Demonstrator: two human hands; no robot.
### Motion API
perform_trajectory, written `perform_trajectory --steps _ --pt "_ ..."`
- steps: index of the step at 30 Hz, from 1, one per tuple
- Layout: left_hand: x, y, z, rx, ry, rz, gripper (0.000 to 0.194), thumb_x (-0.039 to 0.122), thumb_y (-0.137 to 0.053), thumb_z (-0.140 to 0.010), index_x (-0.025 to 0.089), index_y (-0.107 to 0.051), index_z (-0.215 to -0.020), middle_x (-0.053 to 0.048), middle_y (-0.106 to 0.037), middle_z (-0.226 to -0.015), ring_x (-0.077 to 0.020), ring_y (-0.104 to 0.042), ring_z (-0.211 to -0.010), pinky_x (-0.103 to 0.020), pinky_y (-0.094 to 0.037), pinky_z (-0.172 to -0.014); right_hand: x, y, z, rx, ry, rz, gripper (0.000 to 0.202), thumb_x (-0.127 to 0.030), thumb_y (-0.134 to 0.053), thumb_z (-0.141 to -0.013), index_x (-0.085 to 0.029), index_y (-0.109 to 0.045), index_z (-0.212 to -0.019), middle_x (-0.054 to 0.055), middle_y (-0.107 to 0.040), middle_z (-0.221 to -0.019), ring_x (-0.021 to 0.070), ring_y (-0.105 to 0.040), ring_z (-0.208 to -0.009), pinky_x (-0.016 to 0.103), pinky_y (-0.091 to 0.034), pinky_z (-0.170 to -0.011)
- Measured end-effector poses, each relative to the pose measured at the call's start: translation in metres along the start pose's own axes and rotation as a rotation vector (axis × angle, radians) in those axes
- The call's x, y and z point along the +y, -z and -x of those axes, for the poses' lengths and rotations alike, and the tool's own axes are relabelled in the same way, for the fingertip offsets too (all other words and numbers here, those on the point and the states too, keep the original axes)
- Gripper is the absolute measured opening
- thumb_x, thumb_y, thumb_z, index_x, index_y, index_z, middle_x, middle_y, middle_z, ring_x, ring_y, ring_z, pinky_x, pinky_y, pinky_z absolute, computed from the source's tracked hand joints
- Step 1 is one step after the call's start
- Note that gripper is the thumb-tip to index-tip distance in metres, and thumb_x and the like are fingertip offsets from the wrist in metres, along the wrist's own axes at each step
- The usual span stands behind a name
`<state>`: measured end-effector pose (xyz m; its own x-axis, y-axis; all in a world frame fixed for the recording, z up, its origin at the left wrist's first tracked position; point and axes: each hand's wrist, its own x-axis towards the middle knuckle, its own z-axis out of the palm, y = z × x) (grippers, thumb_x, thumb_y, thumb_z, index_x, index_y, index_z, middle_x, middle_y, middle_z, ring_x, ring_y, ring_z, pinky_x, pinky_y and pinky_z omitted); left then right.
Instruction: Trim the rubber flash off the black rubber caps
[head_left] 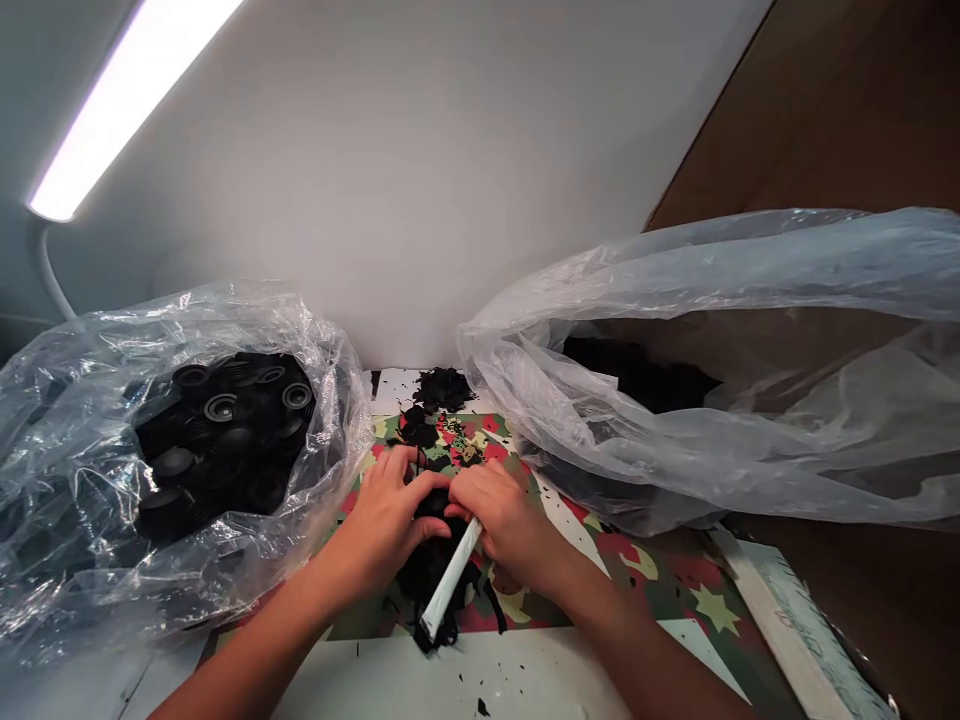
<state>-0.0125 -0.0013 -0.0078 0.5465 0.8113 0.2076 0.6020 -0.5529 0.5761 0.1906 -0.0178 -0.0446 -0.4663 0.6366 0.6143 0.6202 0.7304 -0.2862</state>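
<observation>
My right hand (499, 510) is closed round a white stick-like handle (452, 580), whose wide end points down toward me. My left hand (394, 510) has its fingers curled on a black piece (435, 520) between the two hands; much of that piece is hidden by the fingers. Black scraps (427, 580) lie beneath both hands and around the lower end of the handle. Farther back, more black shavings (442, 388) are heaped on the patterned mat (637, 560).
At the left, a clear plastic bag (67, 430) holds many black round ringed parts (240, 430). Another open plastic bag (675, 460) at the right has black material (645, 375) inside. A lit lamp (135, 100) hangs at upper left. Cardboard (847, 120) stands at the right.
</observation>
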Motion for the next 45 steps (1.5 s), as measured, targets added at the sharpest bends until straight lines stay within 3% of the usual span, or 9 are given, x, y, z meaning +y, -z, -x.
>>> perform_trajectory --steps 5,11,15,20,24,30,36,41,45 --pt "-0.004 0.006 -0.001 -0.008 -0.046 -0.049 0.024 0.029 -0.081 -0.083 0.029 -0.076 -0.107 -0.006 -0.056 -0.105 -0.0296 -0.053 -0.101 -0.047 -0.046 -0.091 -0.006 -0.001 -0.001 -0.023 0.004 -0.017 0.031 -0.019 -0.038 -0.107 -0.022 -0.048 -0.077 -0.001 -0.058 -0.071 0.0163 -0.047 -0.064 0.03 -0.031 -0.067" --pt "-0.001 -0.003 -0.002 0.027 0.067 0.405 0.01 0.029 -0.062 -0.091 0.023 -0.069 -0.09 -0.002 -0.062 -0.084 -0.0217 -0.055 -0.08 -0.034 -0.044 -0.078 -0.013 0.009 -0.004 -0.112 -0.081 -0.14 0.03 -0.015 -0.039 -0.103 -0.023 -0.04 -0.075 -0.004 -0.052 -0.068 0.0137 -0.041 -0.058 0.028 -0.032 -0.064" --pt "0.011 -0.012 -0.001 0.169 0.207 0.662 0.02 0.037 -0.067 -0.083 0.021 -0.067 -0.073 0.0 -0.06 -0.072 -0.0194 -0.052 -0.072 -0.03 -0.04 -0.07 -0.024 0.007 -0.005 0.039 -0.053 -0.105 0.03 -0.011 -0.04 -0.1 -0.024 -0.037 -0.073 -0.004 -0.047 -0.065 0.014 -0.039 -0.058 0.028 -0.031 -0.062" --pt "0.031 -0.022 -0.002 0.278 0.514 1.222 0.045 0.056 -0.086 -0.063 0.019 -0.06 -0.064 0.004 -0.053 -0.06 -0.013 -0.044 -0.059 -0.025 -0.035 -0.058 -0.035 0.0 -0.007 0.225 0.001 -0.002 0.03 -0.004 -0.042 -0.093 -0.024 -0.036 -0.071 -0.004 -0.045 -0.063 0.0149 -0.039 -0.06 0.029 -0.031 -0.062" --pt "0.041 -0.021 -0.002 0.328 0.641 1.425 0.056 0.054 -0.097 -0.045 0.017 -0.059 -0.06 0.004 -0.056 -0.059 -0.011 -0.045 -0.058 -0.022 -0.038 -0.056 -0.036 -0.004 -0.009 0.306 0.057 0.02 0.031 -0.001 -0.043 -0.09 -0.025 -0.034 -0.072 -0.005 -0.042 -0.061 0.0156 -0.038 -0.059 0.031 -0.031 -0.061" --pt "0.041 -0.025 0.002 0.357 0.667 1.573 0.052 0.043 -0.101 -0.042 0.015 -0.061 -0.06 0.004 -0.057 -0.059 -0.0097 -0.047 -0.058 -0.021 -0.041 -0.054 -0.037 -0.004 -0.009 0.361 0.063 -0.006 0.03 -0.002 -0.044 -0.091 -0.025 -0.035 -0.076 -0.005 -0.041 -0.063 0.0147 -0.039 -0.057 0.029 -0.035 -0.06" --pt "0.023 -0.022 -0.003 0.529 0.63 1.541 0.033 0.043 -0.087 -0.072 0.018 -0.066 -0.076 0.004 -0.059 -0.063 -0.0132 -0.053 -0.06 -0.026 -0.046 -0.06 -0.053 -0.007 -0.005 0.265 0.024 -0.171 0.027 -0.004 -0.043 -0.088 -0.025 -0.035 -0.074 -0.005 -0.043 -0.062 0.0131 -0.039 -0.055 0.027 -0.038 -0.059" --pt "0.012 -0.023 -0.004 0.42 0.452 1.383 0.049 0.06 -0.085 -0.07 0.018 -0.06 -0.074 0.004 -0.057 -0.065 -0.0131 -0.051 -0.061 -0.025 -0.044 -0.059 -0.041 -0.008 -0.003 0.129 -0.188 -0.227 0.026 -0.009 -0.046 -0.086 -0.025 -0.036 -0.068 -0.005 -0.045 -0.06 0.0133 -0.042 -0.056 0.027 -0.036 -0.055" --pt "0.008 -0.028 -0.002 0.364 0.464 1.293 0.054 0.069 -0.08 -0.07 0.019 -0.058 -0.076 0.006 -0.054 -0.063 -0.0116 -0.047 -0.056 -0.024 -0.039 -0.054 -0.017 0.002 -0.002 0.13 -0.35 -0.243 0.039 -0.022 -0.053 -0.095 -0.023 -0.037 -0.059 -0.001 -0.049 -0.067 0.0139 -0.047 -0.06 0.027 -0.038 -0.057"
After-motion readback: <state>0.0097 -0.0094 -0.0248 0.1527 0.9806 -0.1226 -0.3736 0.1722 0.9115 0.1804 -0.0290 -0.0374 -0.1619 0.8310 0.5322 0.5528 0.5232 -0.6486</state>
